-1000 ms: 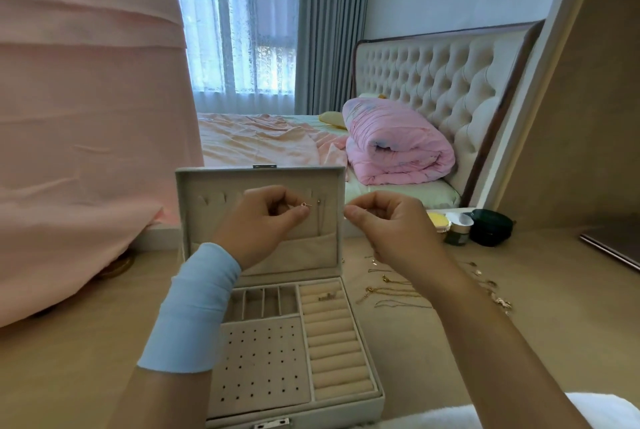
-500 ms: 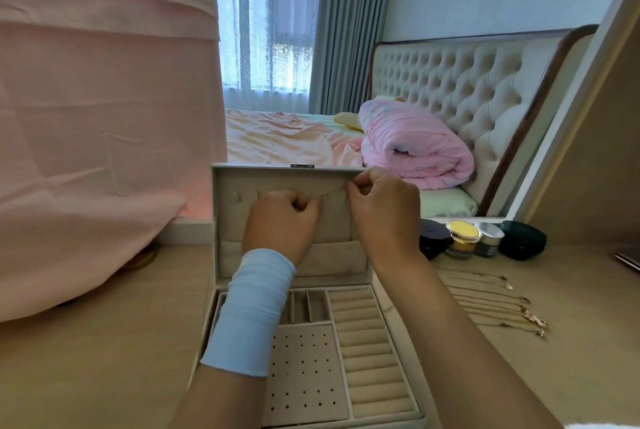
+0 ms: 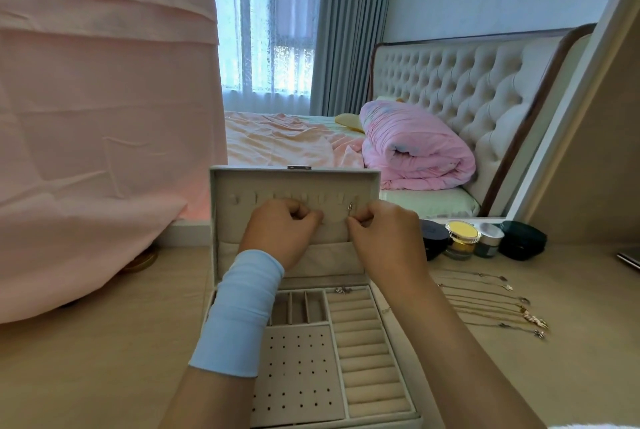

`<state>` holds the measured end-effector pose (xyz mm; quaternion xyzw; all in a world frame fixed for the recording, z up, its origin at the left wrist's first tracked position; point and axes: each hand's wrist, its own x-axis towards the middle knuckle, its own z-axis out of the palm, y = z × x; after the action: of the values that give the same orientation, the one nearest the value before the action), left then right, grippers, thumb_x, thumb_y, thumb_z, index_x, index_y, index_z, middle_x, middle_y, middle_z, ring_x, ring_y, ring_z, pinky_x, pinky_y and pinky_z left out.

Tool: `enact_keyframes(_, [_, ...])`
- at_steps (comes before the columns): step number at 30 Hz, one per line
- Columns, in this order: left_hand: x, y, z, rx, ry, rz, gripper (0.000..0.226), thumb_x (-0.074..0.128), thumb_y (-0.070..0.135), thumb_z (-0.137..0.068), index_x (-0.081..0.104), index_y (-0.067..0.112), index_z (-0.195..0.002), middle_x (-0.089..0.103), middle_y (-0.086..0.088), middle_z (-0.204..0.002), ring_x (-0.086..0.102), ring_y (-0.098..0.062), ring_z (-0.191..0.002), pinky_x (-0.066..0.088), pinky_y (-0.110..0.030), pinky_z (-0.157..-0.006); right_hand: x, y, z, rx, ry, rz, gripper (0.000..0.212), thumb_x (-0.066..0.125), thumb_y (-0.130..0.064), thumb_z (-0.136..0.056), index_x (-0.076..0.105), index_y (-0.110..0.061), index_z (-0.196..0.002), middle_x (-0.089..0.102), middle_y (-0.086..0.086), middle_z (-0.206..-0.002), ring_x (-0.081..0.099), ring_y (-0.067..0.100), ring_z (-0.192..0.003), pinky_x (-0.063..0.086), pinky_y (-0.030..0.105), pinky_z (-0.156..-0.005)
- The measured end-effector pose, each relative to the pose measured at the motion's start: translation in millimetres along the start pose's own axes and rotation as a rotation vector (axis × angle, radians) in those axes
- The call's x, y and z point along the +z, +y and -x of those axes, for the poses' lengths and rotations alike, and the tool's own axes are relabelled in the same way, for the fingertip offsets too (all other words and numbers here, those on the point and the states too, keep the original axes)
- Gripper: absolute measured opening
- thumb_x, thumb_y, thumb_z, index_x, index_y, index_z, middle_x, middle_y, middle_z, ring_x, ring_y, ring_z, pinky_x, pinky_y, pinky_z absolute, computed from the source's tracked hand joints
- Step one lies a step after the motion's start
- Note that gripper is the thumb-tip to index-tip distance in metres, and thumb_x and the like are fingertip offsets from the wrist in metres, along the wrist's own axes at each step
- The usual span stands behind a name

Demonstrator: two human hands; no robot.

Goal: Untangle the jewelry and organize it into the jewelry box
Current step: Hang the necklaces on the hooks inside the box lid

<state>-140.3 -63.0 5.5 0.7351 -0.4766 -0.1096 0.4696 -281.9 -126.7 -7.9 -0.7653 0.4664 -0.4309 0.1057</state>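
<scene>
A beige jewelry box (image 3: 377,404) stands open on the table, its lid (image 3: 294,183) upright with a row of hooks inside. Both my hands are raised against the lid's inner face. My left hand (image 3: 280,231), with a light blue wrist sleeve, has curled fingers pinching a thin chain. My right hand (image 3: 384,234) pinches the chain's other end, where a small clasp (image 3: 350,207) shows by the hooks. The chain between them is barely visible. A small ring piece (image 3: 343,290) lies in the top ring roll. Several gold necklaces (image 3: 491,304) lie in rows to the right.
Cosmetic jars (image 3: 462,238) and a dark green case (image 3: 523,240) stand behind the necklaces. A pink cloth (image 3: 104,117) hangs at left, with a gold lid (image 3: 140,260) under it. A mirror (image 3: 450,82) reflects the bedroom. A dark flat item (image 3: 628,259) lies at the right edge.
My hands have moved from in front of the lid up to its hook row, still pinching the chain. The camera has come closer and turned, bringing the necklaces and jars into fuller view.
</scene>
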Motion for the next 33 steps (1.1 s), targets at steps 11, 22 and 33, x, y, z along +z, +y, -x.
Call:
enact_keyframes(11, [10.3, 9.4, 2.4, 0.015, 0.202, -0.049, 0.03, 0.06, 0.032, -0.088, 0.071, 0.012, -0.068, 0.067, -0.002, -0.066, 0.06, -0.015, -0.066, 0.038, -0.022, -0.061, 4.7, -20.2, -29.7, -0.017, 0.167, -0.017, 0.01, 0.066, -0.018, -0.088, 0.075, -0.014, -0.085, 0.074, 0.003, -0.077, 0.066, 0.024, -0.075, 0.047, 0.029, -0.061])
enact_keyframes(22, [9.0, -0.2, -0.5, -0.075, 0.044, -0.105, 0.031, 0.062, 0.031, -0.085, 0.07, 0.004, -0.072, 0.067, -0.013, -0.071, 0.063, -0.026, -0.071, 0.046, -0.027, -0.063, -2.3, -11.4, -15.7, -0.002, -0.101, 0.181, 0.012, 0.064, -0.024, -0.089, 0.072, -0.016, -0.087, 0.07, 0.005, -0.088, 0.065, 0.026, -0.086, 0.053, 0.033, -0.071])
enact_keyframes(33, [-15.8, 13.0, 13.0, 0.021, -0.646, 0.062, 0.021, 0.058, 0.021, -0.096, 0.072, 0.009, -0.104, 0.075, -0.003, -0.092, 0.071, -0.016, -0.084, 0.056, -0.024, -0.083, -14.0, -7.3, 23.1, 0.517, -0.615, -0.725, 0.052, 0.042, -0.042, -0.106, 0.071, -0.001, -0.095, 0.075, 0.012, -0.084, 0.073, 0.026, -0.082, 0.059, 0.04, -0.083])
